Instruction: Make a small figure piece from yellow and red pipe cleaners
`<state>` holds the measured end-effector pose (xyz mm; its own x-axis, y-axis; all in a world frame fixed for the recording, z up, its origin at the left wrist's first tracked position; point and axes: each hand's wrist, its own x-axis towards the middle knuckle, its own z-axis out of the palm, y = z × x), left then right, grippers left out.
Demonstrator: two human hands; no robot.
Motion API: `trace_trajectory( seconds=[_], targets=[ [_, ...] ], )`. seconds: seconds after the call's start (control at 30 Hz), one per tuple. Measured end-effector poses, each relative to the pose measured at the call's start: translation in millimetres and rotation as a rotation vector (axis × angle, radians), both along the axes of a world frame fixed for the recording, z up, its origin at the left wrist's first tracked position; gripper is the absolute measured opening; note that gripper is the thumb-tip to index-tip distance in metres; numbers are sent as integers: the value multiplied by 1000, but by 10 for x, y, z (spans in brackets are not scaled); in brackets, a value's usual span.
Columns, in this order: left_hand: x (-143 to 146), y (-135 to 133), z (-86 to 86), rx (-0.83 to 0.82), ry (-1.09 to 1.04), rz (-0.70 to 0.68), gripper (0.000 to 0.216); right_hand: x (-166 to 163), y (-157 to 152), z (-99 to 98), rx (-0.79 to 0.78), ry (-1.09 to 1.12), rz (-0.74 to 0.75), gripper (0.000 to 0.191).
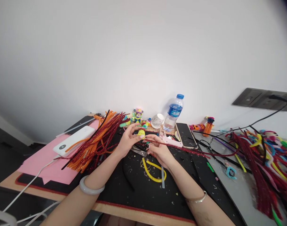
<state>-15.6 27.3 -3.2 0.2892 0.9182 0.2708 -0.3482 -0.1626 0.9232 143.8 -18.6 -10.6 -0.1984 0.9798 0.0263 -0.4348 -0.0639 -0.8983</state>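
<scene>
a small yellow fuzzy piece is pinched between the thumb and fingertips of the left hand, the fingers curled closed around it with the palm turned toward the right. just beside it, the near end of a red glitter stem is pinched by the dark-nailed fingertips of the right hand, the remaining fingers being loosely bent. whether the stem is already joined to the yellow piece cannot be told. the yellow piece is rounded and compact, and is held a little above the black mat, near the middle of the desk. the red stem is stretched out to the right, low over the mat.

a pale bangle is worn on the left wrist and a thin bracelet on the right. under the hands, scissors and a bent yellow stem are laid on the mat. to the left a bundle of orange and red stems is spread over a white power bank and pink paper. behind, a water bottle, a paper cup and a phone are seen. at the right a heap of coloured stems is piled.
</scene>
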Motion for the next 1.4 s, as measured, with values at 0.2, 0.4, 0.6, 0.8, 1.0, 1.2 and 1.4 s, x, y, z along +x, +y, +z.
trace_trajectory(
  seconds=[0.2,0.4,0.6,0.8,1.0,1.2,1.4],
  targets=[
    [31,-33,-31,42,87,-84,55,-23,51,-50,-21,98,-208,10],
    [19,4,-7,162,192,182,54,49,74,-53,-27,223,-329,22],
    [37,-20,-33,144,287,171,50,140,99,-17,-98,302,-336,18],
    [49,-41,-21,77,274,98,49,138,119,-30,-132,296,-382,11],
    [56,-49,-2,83,257,79,43,155,131,-70,-65,256,-438,17],
    [38,-25,-12,52,236,151,44,188,148,-74,-102,338,-493,16],
    [9,55,-75,59,187,313,45,189,147,-46,-97,325,-473,22]
  ],
)
